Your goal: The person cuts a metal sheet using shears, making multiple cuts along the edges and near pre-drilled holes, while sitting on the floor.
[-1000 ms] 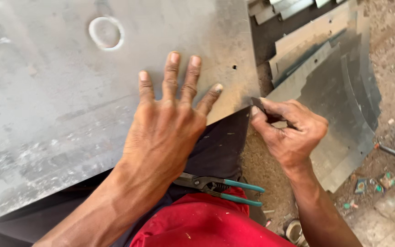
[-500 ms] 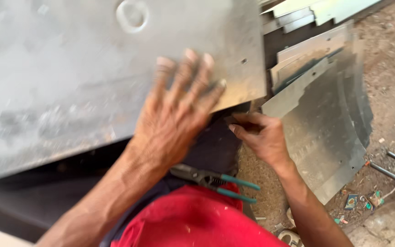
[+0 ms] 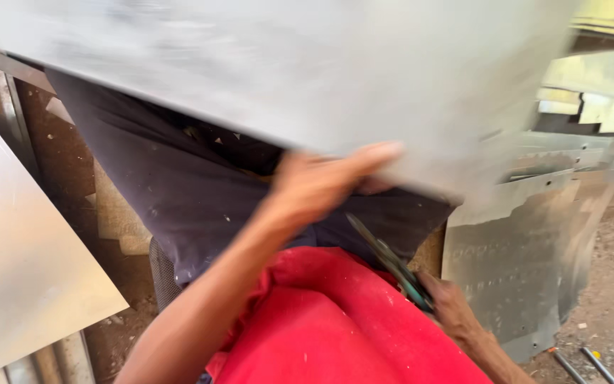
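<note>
A large grey metal sheet (image 3: 286,64) fills the top of the head view, blurred and tilted up over my lap. My left hand (image 3: 328,181) grips its lower edge, thumb underneath and fingers along the rim. Down at the lower right, my right hand (image 3: 453,309) is closed on the green handles of tin snips (image 3: 385,259), whose blades point up-left toward the sheet's edge without touching it. A red cloth (image 3: 335,327) covers my lap, with dark trousers (image 3: 179,199) beyond it.
Cut metal sheets (image 3: 520,256) lean in a stack at the right, with more pale offcuts (image 3: 598,99) behind. Another flat sheet (image 3: 15,270) lies at the left. Thin metal rods (image 3: 570,363) rest on the dirt floor at the bottom right.
My left hand went from lying flat on the sheet to gripping its edge and lifting it. My right hand left the sheet's corner and picked up the snips from my lap.
</note>
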